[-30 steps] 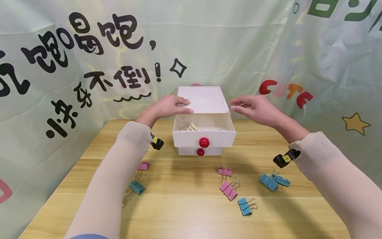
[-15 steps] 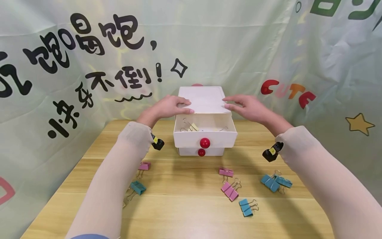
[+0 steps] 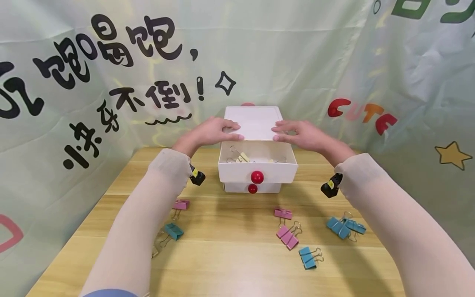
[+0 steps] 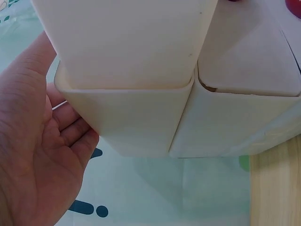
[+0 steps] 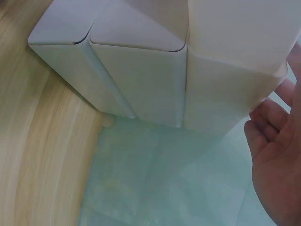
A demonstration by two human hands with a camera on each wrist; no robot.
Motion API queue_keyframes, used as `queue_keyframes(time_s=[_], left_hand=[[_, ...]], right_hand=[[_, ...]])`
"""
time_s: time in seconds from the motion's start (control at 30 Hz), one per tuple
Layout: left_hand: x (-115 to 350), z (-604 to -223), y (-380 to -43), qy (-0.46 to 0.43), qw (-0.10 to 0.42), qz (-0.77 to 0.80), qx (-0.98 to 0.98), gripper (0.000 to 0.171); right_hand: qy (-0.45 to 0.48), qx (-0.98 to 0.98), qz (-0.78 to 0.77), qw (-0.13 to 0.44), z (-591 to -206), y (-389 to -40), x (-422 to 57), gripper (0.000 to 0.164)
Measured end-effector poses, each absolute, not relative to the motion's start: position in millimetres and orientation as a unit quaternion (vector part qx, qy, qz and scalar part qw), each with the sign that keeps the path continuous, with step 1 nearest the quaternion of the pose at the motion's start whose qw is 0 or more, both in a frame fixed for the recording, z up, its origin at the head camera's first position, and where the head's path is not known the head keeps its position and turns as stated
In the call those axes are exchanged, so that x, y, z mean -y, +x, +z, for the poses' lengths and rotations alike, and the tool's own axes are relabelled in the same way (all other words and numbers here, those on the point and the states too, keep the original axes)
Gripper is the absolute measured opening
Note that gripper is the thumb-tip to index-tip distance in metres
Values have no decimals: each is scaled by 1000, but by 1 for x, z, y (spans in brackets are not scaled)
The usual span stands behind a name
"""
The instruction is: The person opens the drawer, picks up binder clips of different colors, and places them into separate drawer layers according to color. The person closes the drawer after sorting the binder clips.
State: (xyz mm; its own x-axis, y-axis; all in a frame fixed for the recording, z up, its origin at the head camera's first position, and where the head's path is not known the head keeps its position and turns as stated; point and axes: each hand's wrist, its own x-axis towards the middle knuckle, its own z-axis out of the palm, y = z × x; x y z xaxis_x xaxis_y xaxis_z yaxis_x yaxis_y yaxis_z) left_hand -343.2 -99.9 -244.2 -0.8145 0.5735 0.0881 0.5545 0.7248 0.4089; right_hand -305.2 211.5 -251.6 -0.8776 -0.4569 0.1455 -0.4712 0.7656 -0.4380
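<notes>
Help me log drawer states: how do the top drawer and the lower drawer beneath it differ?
The top drawer is pulled out; the lower drawer appears shut. The top drawer shows binder clips inside; the lower drawer shows only its front. Both are white with a round red knob.

A smooth, matt white drawer box (image 3: 256, 119) wears glossy round red knobs (image 3: 257, 177), while the pale wood-grained tabletop (image 3: 237, 260) throws a soft sheen toward onlookers. Wire-handled pink metal binder clips (image 3: 287, 237) and satiny blue ones (image 3: 307, 258) face creased, light-green printed cloth (image 3: 282, 53) and matt beige fabric sleeves (image 3: 133, 214).
</notes>
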Motion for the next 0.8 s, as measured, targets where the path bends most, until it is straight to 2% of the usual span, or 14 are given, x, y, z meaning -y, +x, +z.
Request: queue_keyframes(time_s=[0.2, 0.57, 0.8], left_hand=[[101, -248, -340, 302, 25, 220, -927, 70], [96, -253, -340, 310, -5, 233, -922, 71], [98, -250, -335, 321, -8, 217, -922, 63]], right_hand=[[233, 942, 240, 5, -254, -305, -209, 65], [252, 936, 241, 41, -257, -303, -209, 63], [239, 939, 246, 32, -254, -304, -206, 69]])
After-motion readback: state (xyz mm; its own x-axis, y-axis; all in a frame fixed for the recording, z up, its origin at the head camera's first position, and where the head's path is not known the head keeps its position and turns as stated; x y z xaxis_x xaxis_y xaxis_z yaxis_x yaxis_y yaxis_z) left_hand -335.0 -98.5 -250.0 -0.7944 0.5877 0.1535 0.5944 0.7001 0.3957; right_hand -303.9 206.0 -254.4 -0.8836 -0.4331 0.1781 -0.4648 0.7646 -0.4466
